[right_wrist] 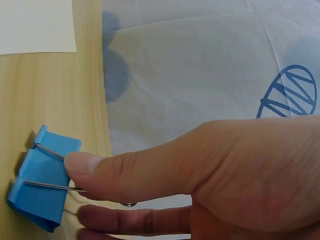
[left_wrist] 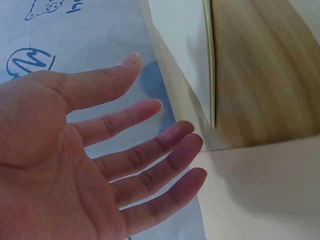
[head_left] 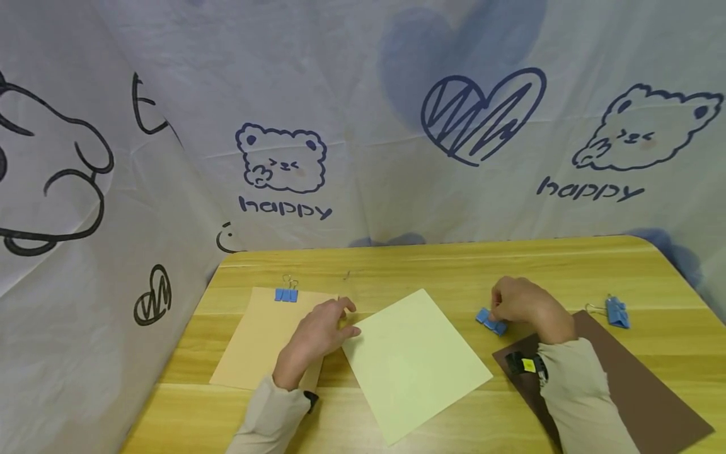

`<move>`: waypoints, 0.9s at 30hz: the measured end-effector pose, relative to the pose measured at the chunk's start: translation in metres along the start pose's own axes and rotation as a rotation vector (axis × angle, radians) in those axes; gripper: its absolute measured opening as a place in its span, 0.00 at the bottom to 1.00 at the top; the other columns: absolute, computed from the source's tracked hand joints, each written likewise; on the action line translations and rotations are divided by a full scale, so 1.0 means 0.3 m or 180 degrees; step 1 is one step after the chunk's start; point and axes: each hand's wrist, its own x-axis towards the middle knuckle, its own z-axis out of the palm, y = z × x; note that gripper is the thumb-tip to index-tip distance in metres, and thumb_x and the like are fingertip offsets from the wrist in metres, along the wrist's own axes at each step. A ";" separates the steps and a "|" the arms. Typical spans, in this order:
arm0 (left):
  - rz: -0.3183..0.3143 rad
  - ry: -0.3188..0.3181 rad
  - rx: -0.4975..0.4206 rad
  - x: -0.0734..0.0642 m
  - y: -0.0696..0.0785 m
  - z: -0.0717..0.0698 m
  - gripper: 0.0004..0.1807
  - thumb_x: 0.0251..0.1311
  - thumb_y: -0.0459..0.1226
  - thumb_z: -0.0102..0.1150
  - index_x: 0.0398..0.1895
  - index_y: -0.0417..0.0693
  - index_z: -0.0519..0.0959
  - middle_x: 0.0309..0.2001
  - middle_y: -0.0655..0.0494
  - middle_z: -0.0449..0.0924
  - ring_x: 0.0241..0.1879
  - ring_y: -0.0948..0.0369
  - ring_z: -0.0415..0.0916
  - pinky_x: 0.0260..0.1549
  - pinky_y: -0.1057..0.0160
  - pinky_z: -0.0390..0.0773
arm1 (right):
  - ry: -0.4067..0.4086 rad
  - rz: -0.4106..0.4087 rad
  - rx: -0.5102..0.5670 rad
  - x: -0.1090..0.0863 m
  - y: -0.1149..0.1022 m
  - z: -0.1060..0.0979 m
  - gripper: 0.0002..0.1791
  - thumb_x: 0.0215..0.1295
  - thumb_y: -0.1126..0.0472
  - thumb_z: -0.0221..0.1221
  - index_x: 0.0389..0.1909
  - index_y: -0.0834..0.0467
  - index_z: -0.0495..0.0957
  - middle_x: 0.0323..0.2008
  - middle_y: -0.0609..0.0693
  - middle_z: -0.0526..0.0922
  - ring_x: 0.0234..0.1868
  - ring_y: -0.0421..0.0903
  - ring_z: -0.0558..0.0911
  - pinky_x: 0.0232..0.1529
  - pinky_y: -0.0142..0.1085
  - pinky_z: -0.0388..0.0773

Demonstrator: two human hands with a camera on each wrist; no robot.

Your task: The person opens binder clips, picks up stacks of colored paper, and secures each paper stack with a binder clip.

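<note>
My right hand point(head_left: 524, 306) pinches a blue binder clip point(head_left: 490, 321) by its wire handles. Up close in the right wrist view, the thumb lies over the handles of the binder clip point(right_wrist: 45, 175), whose blue body is near the tabletop. A stack of pale yellow paper point(head_left: 416, 366) lies turned at an angle between the hands. My left hand point(head_left: 314, 334) is held over the left edge of that stack, above an orange sheet point(head_left: 266, 334). In the left wrist view the fingers of the left hand point(left_wrist: 125, 160) are spread loosely and hold nothing.
Another blue binder clip point(head_left: 286, 295) sits at the top edge of the orange sheet. A third blue clip point(head_left: 617, 312) is at the far right, beside dark brown paper point(head_left: 641, 391) under my right forearm. A printed cloth point(head_left: 363, 126) hangs behind the wooden table point(head_left: 408, 265).
</note>
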 end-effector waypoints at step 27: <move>-0.0052 -0.0152 0.0267 0.047 0.088 0.087 0.41 0.53 0.45 0.80 0.69 0.43 0.74 0.61 0.39 0.71 0.59 0.42 0.70 0.50 0.42 0.79 | 0.0250 -0.0296 0.0106 -0.009 -0.002 -0.017 0.08 0.59 0.70 0.67 0.32 0.63 0.75 0.29 0.53 0.73 0.31 0.50 0.71 0.31 0.40 0.71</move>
